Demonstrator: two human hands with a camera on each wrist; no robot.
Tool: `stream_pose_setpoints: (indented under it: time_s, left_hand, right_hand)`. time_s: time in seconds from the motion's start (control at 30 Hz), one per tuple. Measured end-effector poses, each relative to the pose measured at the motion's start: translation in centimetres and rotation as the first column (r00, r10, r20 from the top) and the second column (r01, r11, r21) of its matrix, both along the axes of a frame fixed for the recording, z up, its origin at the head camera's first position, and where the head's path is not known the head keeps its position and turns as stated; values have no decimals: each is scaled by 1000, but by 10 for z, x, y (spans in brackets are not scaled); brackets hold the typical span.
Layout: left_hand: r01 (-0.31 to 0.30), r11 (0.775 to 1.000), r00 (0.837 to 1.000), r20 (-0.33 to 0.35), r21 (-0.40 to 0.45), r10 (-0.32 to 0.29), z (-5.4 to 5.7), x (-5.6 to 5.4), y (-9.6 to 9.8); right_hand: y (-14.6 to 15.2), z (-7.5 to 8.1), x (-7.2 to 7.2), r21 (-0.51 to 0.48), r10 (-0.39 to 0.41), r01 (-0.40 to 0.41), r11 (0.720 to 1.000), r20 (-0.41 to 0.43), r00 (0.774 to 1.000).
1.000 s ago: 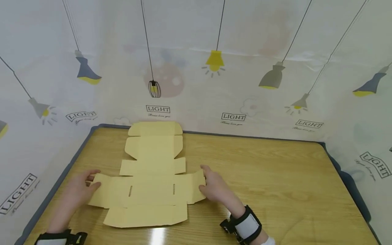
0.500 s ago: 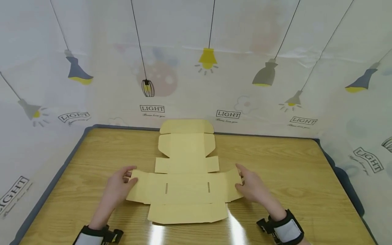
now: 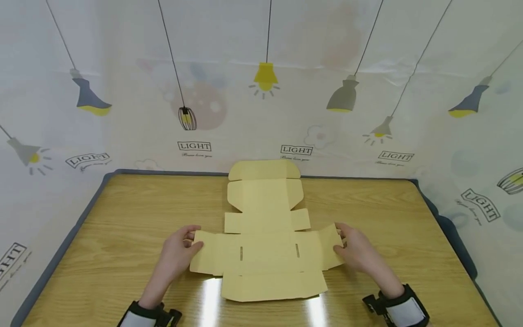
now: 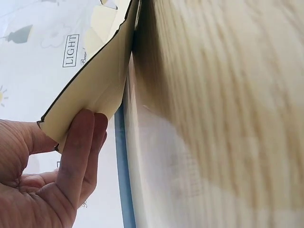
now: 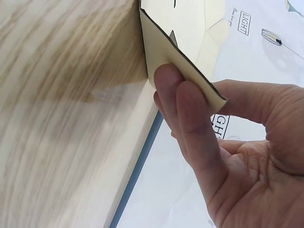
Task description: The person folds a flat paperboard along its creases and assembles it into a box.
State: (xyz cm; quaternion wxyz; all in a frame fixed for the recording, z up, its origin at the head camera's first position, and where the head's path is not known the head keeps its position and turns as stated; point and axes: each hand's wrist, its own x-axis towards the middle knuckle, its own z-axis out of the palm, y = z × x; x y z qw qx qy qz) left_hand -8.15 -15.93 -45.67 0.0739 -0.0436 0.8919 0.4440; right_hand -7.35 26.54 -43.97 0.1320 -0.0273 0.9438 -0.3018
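Observation:
A pale yellow cardboard box blank (image 3: 267,254) lies unfolded on the table, with two narrow slots in its wide panel and several flaps along its far part. My left hand (image 3: 178,251) pinches its left side flap, thumb on top and fingers underneath. At the opposite end, my right hand (image 3: 356,247) grips the right side flap the same way. Both wrist views show the flaps tilted up off the wood, the left flap (image 4: 88,80) and the right flap (image 5: 183,61) each held between thumb and fingers.
The wooden table (image 3: 143,200) has a dark blue-grey edge (image 3: 81,222). Behind it hangs a pale wall covering (image 3: 229,54) printed with lamps, which the blank's far flap nearly reaches. Black straps with cameras (image 3: 404,309) sit on both wrists.
Both hands have carried the box blank to the right across the table, from the left part to near the middle. The head view has also turned slightly. The hold on both flaps is unchanged.

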Motion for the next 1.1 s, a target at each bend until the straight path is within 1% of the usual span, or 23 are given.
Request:
stream_pose_setpoints:
  time_s: [0.1, 0.2, 0.33, 0.5, 0.57, 0.77, 0.83, 0.9, 1.03, 1.1]
  left_hand:
    - [17, 1000, 1000, 5, 1, -17, 1, -1, 3]
    - [30, 1000, 999, 17, 4, -30, 1, 1, 4]
    - [53, 999, 998, 26, 5, -54, 1, 5, 6]
    - [108, 994, 994, 12, -5, -108, 2, 7, 3]
    - [119, 993, 993, 4, -3, -119, 3, 6, 1]
    - [112, 994, 994, -6, -10, -112, 10, 1, -3]
    - [113, 993, 994, -4, -19, -113, 11, 0, -4]
    - [115, 993, 993, -3, -21, -115, 12, 0, -5]
    - [111, 994, 994, -7, -20, -111, 13, 0, -6]
    - [108, 994, 994, -15, -19, -109, 14, 0, -6]
  right_hand:
    - [3, 0, 0, 12, -2, 2, 1000, -25, 1000]
    - [5, 1, -1, 38, 12, -10, 999, -49, 999]
    - [7, 3, -2, 60, 24, -21, 998, -47, 999]
    - [10, 3, -8, 91, 42, -36, 995, -63, 997]
    - [11, 3, -11, 105, 54, -47, 993, -63, 997]
    - [11, 5, -28, 131, 89, -83, 988, -41, 995]
    - [11, 5, -35, 153, 104, -95, 984, -51, 993]
    - [11, 5, -41, 175, 115, -104, 979, -55, 992]
    - [11, 4, -56, 210, 138, -128, 969, -36, 990]
    - [12, 4, -64, 200, 155, -148, 968, -20, 988]
